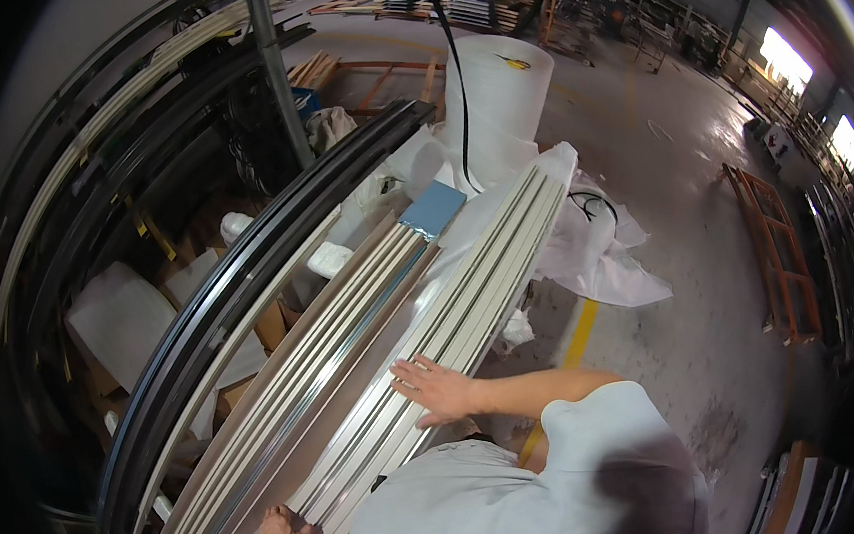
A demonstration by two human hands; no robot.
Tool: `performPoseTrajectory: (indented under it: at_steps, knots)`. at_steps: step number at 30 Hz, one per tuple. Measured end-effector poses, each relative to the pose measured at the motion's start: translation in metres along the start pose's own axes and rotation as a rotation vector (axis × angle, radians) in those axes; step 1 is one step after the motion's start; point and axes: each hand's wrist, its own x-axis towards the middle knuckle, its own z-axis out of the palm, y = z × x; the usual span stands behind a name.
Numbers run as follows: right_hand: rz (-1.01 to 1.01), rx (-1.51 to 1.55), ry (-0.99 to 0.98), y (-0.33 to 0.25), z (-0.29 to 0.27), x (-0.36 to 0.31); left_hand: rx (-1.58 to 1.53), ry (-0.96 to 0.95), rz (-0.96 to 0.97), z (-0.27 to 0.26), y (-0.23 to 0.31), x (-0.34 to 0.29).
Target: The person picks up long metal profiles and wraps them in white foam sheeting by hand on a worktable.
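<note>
Long, pale metal profiles [458,310] lie side by side on a slanting bench, above a sheet of thin white wrap. My right hand [437,391] rests flat across them near their middle, fingers spread and pointing left. Lower down, towards the near end, my left hand [283,532] is at the left edge of the same profiles. Its fingers are curled down; what they close on, if anything, is hidden. Left of this bundle runs a second row of cream profiles [327,330], with a blue pad [433,209] over its far end.
A large roll of white foam wrap [499,96] stands beyond the bench, yellow-handled scissors [513,61] on top. Loose wrap [606,253] hangs right of the profiles. Dark curved-looking profiles [244,241] fill the rack at left. An orange frame [773,250] stands at right.
</note>
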Motion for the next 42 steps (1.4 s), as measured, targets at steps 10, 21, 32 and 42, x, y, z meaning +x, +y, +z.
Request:
performPoseTrajectory:
  at_steps: [10,21,32,42]
  knots:
    - [-0.039,0.035,0.076,-0.014,0.033,-0.024,-0.364,0.160,0.097,-0.008,0.020,0.021]
    - [-0.099,-0.060,0.100,0.003,0.045,-0.020,-0.234,0.351,0.205,0.023,-0.003,0.021]
    - [-0.097,-0.044,0.075,0.018,0.036,-0.024,-0.142,0.213,0.105,-0.005,0.017,0.010]
    - [0.233,-0.032,0.121,-0.015,0.029,-0.042,-0.265,0.537,0.234,0.036,0.000,0.032]
